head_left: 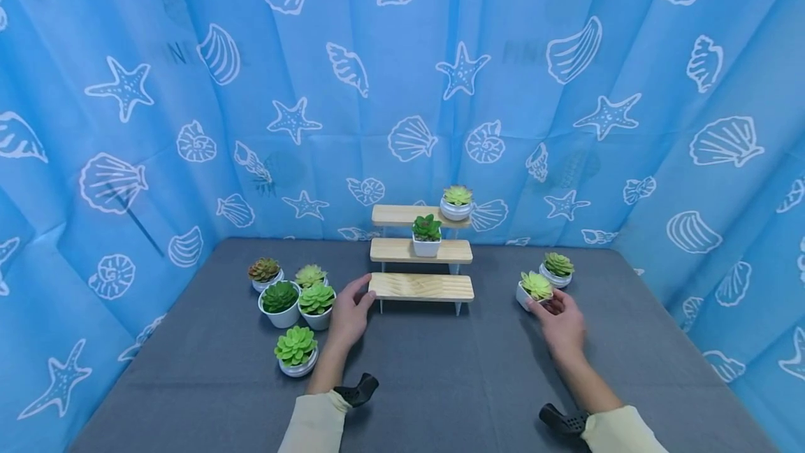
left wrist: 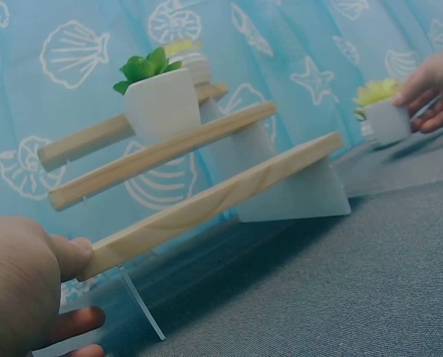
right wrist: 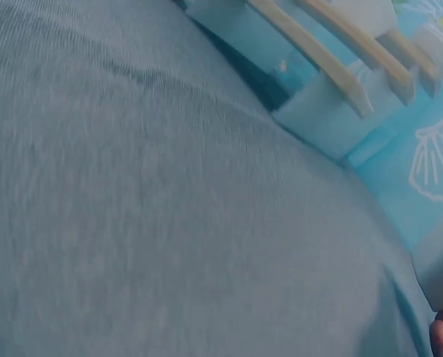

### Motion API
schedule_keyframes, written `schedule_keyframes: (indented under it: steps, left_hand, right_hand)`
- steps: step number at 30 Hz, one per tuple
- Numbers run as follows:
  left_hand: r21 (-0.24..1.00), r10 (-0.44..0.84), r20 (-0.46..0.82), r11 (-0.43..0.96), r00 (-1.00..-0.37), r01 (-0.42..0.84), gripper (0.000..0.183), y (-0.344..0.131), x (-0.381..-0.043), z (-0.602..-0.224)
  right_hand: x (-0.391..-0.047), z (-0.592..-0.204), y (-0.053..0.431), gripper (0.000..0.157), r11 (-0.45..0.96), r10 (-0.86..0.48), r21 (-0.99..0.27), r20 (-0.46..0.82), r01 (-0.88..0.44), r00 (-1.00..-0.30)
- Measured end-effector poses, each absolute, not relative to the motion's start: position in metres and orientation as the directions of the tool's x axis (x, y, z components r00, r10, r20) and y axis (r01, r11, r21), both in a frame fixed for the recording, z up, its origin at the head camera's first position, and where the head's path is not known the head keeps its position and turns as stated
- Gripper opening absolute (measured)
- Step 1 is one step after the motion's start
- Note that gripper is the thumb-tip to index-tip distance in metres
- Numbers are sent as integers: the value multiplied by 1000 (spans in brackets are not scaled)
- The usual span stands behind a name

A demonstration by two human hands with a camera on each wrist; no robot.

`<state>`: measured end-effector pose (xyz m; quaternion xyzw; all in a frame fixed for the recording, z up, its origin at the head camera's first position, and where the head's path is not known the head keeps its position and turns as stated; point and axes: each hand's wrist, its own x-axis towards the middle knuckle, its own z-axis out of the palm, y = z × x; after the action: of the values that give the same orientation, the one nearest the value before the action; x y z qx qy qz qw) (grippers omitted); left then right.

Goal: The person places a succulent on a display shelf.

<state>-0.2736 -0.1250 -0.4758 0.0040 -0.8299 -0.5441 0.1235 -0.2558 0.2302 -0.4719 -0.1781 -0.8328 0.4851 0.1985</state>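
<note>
My left hand [head_left: 349, 314] touches the left end of the lowest wooden shelf [head_left: 421, 286] of a three-step display stand; in the left wrist view its thumb [left wrist: 74, 256] lies against the shelf end and other fingers stretch out below. My right hand [head_left: 562, 327] grips a white pot with a yellow-green succulent [head_left: 536, 285] at the right; only part of that white pot [right wrist: 438, 268] shows in the right wrist view. A dark-green succulent in a square white pot [head_left: 426, 246] stands on the middle shelf, and a pale-green succulent in a round pot [head_left: 455, 210] on the top shelf's right end.
Several potted succulents group at the left, among them a dark one [head_left: 280, 306] and a bright-green one [head_left: 297, 351] nearer the front. Another potted succulent [head_left: 557, 271] stands just behind the gripped one. A blue shell-print curtain [head_left: 402, 75] hangs behind the grey-covered table [head_left: 428, 383].
</note>
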Motion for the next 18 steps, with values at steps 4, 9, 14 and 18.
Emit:
schedule_keyframes:
  steps: [4,9,14,18]
  left_hand:
    - [905,-140,200,406,-970,128,35,-124,-273,-475]
    - [904,-142,198,409,-970,125,34,-123,-273,-475]
    - [903,-143,203,410,-969,129,34,-123,-273,-474]
    - [905,-145,198,407,-969,124,35,-124,-272,-474]
  right_hand:
    - [-257,-467,220,61,422,460,-906,172,44,-871]
    - [-267,-466,210,61,395,450,-919,192,1,-872]
    - [-301,-493,212,68,428,453,-901,284,-73,-845]
    - [-325,-506,209,72,448,436,-883,349,-136,-830]
